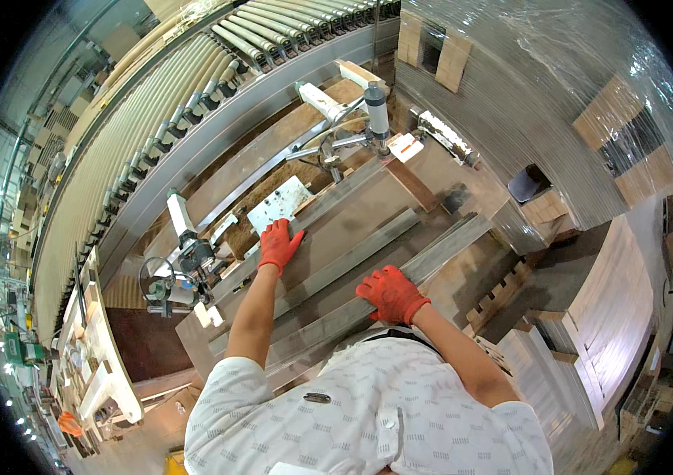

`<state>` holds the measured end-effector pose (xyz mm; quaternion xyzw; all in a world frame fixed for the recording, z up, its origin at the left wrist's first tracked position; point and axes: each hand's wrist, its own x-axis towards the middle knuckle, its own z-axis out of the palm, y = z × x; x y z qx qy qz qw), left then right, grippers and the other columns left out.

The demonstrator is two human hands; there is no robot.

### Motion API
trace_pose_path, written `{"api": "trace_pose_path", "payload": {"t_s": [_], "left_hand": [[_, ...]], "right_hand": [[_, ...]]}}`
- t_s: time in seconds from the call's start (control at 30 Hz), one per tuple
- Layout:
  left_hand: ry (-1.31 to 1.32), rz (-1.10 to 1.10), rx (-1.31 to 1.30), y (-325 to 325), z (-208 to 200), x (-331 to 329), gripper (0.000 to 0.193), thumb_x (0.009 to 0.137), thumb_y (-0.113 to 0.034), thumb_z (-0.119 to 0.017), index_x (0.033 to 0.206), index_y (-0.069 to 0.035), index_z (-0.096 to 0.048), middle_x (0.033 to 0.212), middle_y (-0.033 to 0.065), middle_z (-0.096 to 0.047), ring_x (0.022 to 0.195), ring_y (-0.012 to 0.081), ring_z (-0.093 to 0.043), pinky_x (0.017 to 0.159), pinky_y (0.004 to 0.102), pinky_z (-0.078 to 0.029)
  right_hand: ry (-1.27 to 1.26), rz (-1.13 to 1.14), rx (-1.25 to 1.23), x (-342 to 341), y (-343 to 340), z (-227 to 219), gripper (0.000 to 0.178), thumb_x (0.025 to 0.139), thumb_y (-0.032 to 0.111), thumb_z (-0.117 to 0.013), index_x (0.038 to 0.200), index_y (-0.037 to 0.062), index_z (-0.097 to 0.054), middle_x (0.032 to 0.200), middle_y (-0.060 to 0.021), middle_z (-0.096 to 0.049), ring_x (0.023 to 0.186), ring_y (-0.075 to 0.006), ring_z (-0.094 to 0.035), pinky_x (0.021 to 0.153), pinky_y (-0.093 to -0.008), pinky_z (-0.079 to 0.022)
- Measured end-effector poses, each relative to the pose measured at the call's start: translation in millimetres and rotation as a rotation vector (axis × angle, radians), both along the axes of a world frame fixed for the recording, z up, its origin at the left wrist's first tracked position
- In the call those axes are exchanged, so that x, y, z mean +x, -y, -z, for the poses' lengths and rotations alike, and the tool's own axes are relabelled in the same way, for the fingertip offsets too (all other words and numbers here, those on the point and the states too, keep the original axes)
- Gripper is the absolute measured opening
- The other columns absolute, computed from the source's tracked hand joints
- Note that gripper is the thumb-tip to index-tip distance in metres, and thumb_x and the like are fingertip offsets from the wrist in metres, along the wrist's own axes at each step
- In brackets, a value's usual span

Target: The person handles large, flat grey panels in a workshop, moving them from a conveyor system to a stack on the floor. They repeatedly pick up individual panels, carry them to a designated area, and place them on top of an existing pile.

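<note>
My left hand, in a red glove, lies with its fingers stretched out on the far grey plank. Nearer my body, my right hand, also red-gloved, has its fingers bent over the near grey plank. The thumb side of that hand points toward the plank's near edge, and the fingertips are partly hidden. Between the two lies a middle grey plank, roughly parallel to them. All three rest on a brown work surface.
Clamp-like devices with cylinders stand at the left and far side. A roller conveyor curves behind. Film-wrapped stacked boards rise at the far right. More panels lie to the right, and a cluttered wooden bench stands left.
</note>
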<state>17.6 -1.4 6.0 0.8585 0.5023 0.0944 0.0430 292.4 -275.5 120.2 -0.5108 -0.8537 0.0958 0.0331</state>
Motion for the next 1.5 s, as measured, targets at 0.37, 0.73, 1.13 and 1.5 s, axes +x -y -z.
{"api": "trace_pose_path", "payload": {"t_s": [0.37, 0.73, 1.13, 1.5], "left_hand": [[0.143, -0.022, -0.078, 8, 11, -7, 0.055, 0.096, -0.044, -0.076, 0.134, -0.007, -0.063, 0.124, 0.0165, -0.072, 0.114, 0.0381, -0.068, 0.094, 0.0505, -0.054], [0.135, 0.017, -0.008, 11, -6, -9, 0.052, 0.098, -0.040, -0.075, 0.135, -0.006, -0.064, 0.125, 0.0206, -0.070, 0.116, 0.0420, -0.065, 0.098, 0.0519, -0.054], [0.138, 0.184, -0.266, 153, -68, -31, 0.055, 0.095, -0.035, -0.079, 0.135, -0.001, -0.063, 0.131, 0.0200, -0.065, 0.120, 0.0434, -0.060, 0.098, 0.0504, -0.054], [-0.188, 0.090, -0.444, 165, -55, -46, 0.063, 0.085, -0.026, -0.083, 0.140, -0.010, -0.057, 0.136, 0.0172, -0.063, 0.123, 0.0430, -0.062, 0.098, 0.0529, -0.057]], "right_hand": [[0.032, 0.008, 0.052, 4, 7, 4, 0.055, 0.077, 0.051, -0.087, 0.116, 0.0183, -0.066, 0.112, -0.0026, -0.070, 0.112, -0.0250, -0.066, 0.095, -0.0427, -0.047], [0.006, 0.022, -0.003, 6, 9, -2, 0.059, 0.076, 0.052, -0.088, 0.119, 0.0179, -0.066, 0.114, -0.0028, -0.069, 0.115, -0.0242, -0.065, 0.096, -0.0424, -0.047], [-0.063, 0.024, -0.024, 7, 8, 10, 0.057, 0.074, 0.047, -0.091, 0.116, 0.0177, -0.067, 0.112, -0.0022, -0.069, 0.113, -0.0253, -0.065, 0.096, -0.0441, -0.046], [-0.109, 0.025, 0.074, 6, 9, 7, 0.060, 0.073, 0.050, -0.091, 0.117, 0.0179, -0.066, 0.111, -0.0025, -0.068, 0.112, -0.0250, -0.064, 0.094, -0.0437, -0.047]]}}
